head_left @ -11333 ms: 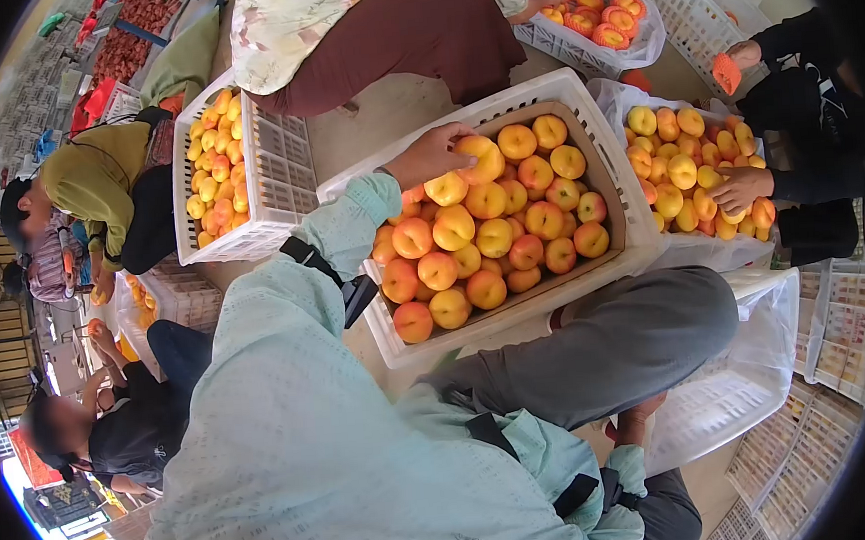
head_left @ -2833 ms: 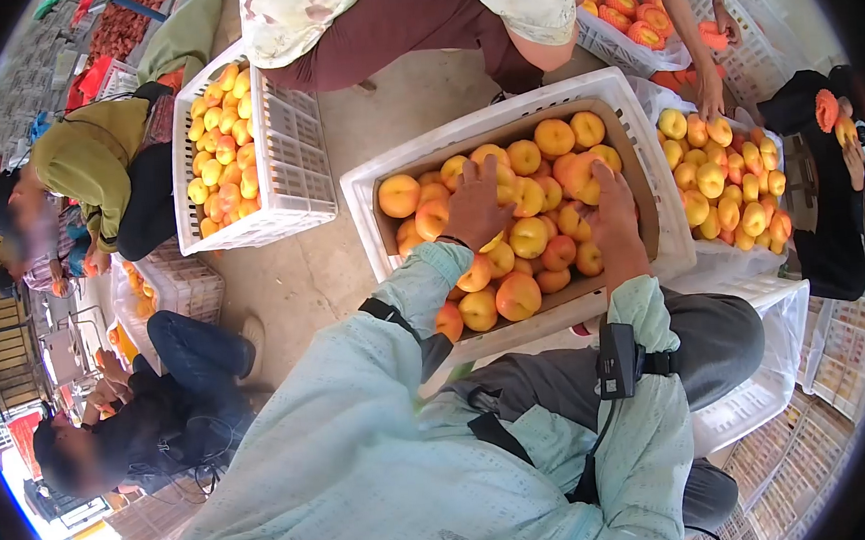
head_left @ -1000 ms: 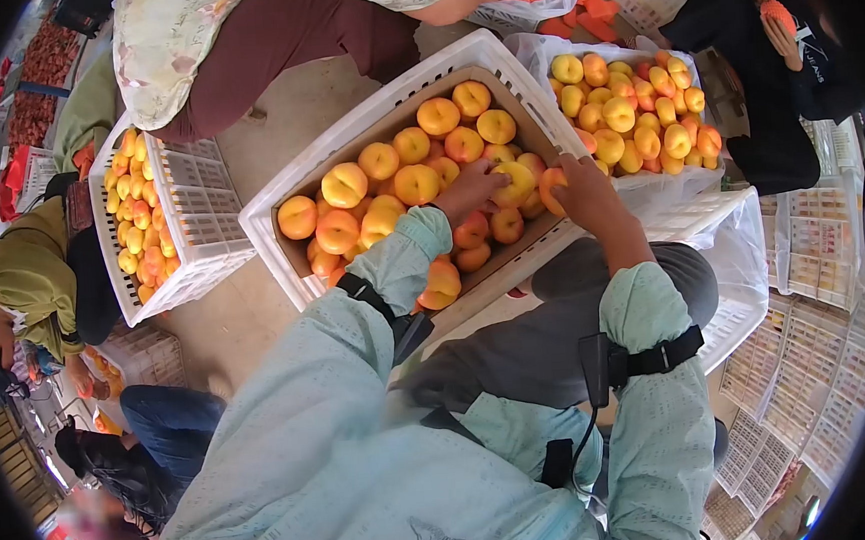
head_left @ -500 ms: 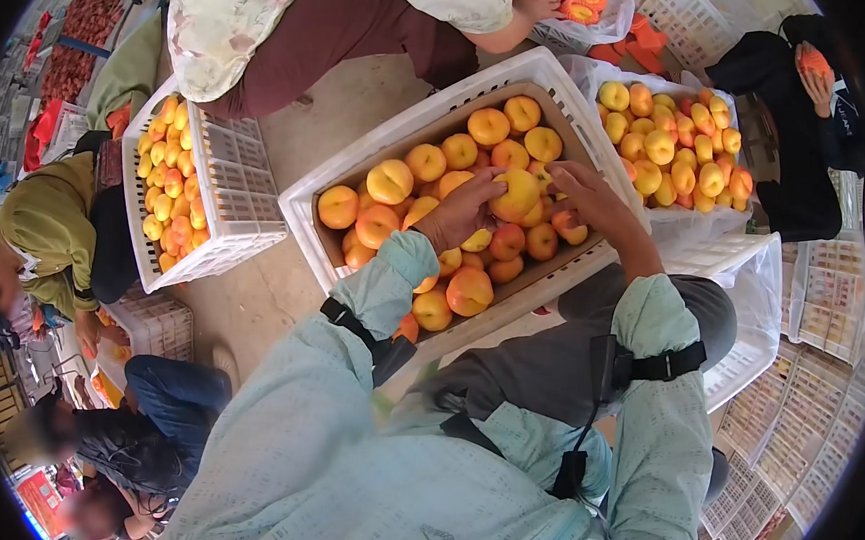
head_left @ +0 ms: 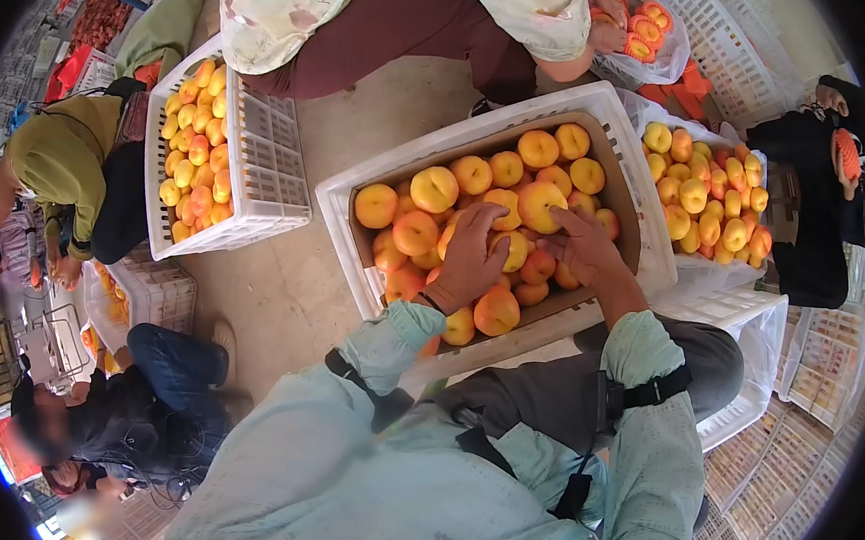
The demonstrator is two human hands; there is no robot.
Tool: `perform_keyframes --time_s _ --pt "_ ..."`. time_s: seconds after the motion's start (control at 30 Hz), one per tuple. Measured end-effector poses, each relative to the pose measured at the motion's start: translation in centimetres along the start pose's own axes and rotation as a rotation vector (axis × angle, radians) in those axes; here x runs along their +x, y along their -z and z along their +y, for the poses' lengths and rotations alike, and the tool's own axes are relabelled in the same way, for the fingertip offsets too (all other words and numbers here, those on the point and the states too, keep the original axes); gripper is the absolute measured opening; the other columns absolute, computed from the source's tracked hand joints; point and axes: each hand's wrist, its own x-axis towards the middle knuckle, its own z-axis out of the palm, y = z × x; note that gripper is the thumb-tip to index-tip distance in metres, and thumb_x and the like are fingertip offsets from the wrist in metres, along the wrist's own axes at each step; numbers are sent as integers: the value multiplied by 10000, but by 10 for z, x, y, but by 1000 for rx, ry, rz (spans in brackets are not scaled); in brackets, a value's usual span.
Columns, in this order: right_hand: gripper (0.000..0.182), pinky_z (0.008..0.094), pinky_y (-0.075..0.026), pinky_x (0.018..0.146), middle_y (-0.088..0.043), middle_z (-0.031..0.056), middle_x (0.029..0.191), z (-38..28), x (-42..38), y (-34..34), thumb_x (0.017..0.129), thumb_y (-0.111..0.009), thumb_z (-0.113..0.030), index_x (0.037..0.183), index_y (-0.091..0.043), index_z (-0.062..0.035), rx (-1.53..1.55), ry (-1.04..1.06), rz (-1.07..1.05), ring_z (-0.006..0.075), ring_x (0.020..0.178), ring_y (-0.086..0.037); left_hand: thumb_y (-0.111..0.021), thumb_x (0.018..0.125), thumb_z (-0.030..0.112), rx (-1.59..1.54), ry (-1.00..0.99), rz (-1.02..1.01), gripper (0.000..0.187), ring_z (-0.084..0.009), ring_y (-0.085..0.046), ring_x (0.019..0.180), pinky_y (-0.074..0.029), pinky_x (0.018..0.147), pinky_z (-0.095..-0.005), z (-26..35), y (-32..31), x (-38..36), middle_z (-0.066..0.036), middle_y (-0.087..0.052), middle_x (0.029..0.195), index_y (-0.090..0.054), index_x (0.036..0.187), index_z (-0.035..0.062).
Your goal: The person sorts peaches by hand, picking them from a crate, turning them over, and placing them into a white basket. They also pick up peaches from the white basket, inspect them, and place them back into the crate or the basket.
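A white plastic crate (head_left: pixel 340 211) lined with brown cardboard stands before me, full of yellow-orange peaches. My left hand (head_left: pixel 467 260) hovers low over the peaches at the crate's middle, thumb and fingers apart, holding nothing. A large yellow peach (head_left: pixel 543 205) lies on top between the hands, toward the far side. My right hand (head_left: pixel 592 249) is just to its near right, fingers stretched out, fingertips at the peach's edge. Its lower fingers are partly hidden. Another peach (head_left: pixel 497 312) lies at the near side, below the left hand.
On the left stands a white crate (head_left: pixel 269 161) of peaches; on the right, a plastic-lined crate (head_left: pixel 693 187) holds more. Across from me sits a person in maroon trousers (head_left: pixel 376 33), with a hand at a bag of netted peaches (head_left: pixel 644 29). Stacked crates (head_left: pixel 767 457) stand lower right.
My left hand has let go of the yellow peach and drawn back toward me, opening. The peach now lies among the others by my right fingertips. The whole view has shifted.
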Motion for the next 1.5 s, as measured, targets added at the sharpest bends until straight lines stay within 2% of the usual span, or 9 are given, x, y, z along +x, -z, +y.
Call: perform_keyframes --time_s 0.1,0.2,0.53,0.67,0.97,1.13,1.27,1.33,1.5 --pt "380 276 -543 669 -598 128 1098 20 33 -27 925 -606 -235 1193 -477 0 105 34 63 221 882 -668 -603 868 394 622 -64 130 741 -347 -327 1356 -222 1135 -489 -12 35 3 -187 -345 1456 -316 1428 4" --pt "348 271 -515 626 -610 100 1065 41 57 -47 923 -620 -243 1160 -486 -28 118 42 131 208 857 -670 -558 866 506 728 28 -3 857 -329 -182 1441 -113 1166 -506 -33 50 6 -204 -246 1526 -235 1467 -13" --pt "424 264 -435 464 -627 74 813 39 56 -80 887 -615 -382 1071 -546 -7 -569 9 247 136 630 -621 -539 880 500 787 111 -45 881 -334 -175 1445 -104 1161 -526 -42 59 -1 -236 -207 1534 -191 1462 -63" --pt "481 254 -439 473 -617 74 812 63 74 -75 868 -616 -432 1071 -543 -2 -371 14 239 118 605 -581 -523 897 486 789 115 4 858 -355 -179 1441 -117 1153 -531 -43 56 -5 -249 -199 1533 -188 1463 -65" --pt "522 524 -496 792 -646 283 987 51 54 -86 939 -466 -497 1123 -475 -9 -1234 236 454 445 936 -635 -524 896 481 794 105 36 848 -380 -211 1421 -134 1141 -541 -48 53 -3 -262 -206 1524 -204 1456 -70" --pt "572 507 -500 833 -646 242 1073 36 53 -87 951 -377 -543 1119 -541 -22 -1447 -4 370 415 995 -631 -532 889 475 815 67 52 843 -392 -234 1405 -141 1138 -545 -48 51 -3 -261 -221 1517 -220 1452 -68" --pt "558 489 -507 830 -679 186 1029 54 61 -56 947 -396 -533 1121 -570 -32 -1638 182 301 396 976 -645 -530 891 474 797 70 58 833 -393 -231 1408 -139 1143 -535 -50 51 -4 -260 -223 1516 -227 1455 -59" --pt "462 462 -520 784 -683 153 1005 -2 9 -69 940 -487 -458 1135 -574 -48 -1318 329 322 371 928 -657 -528 892 476 785 62 62 831 -392 -228 1410 -138 1146 -530 -43 51 -2 -258 -224 1517 -227 1457 -54" --pt "303 214 -404 576 -622 13 857 -85 -102 -50 961 -559 -246 1186 -580 -44 -519 609 168 70 639 -510 -462 933 473 743 -234 -64 758 -325 -206 1436 -122 1156 -520 -8 37 12 -181 -232 1540 -240 1468 -16"
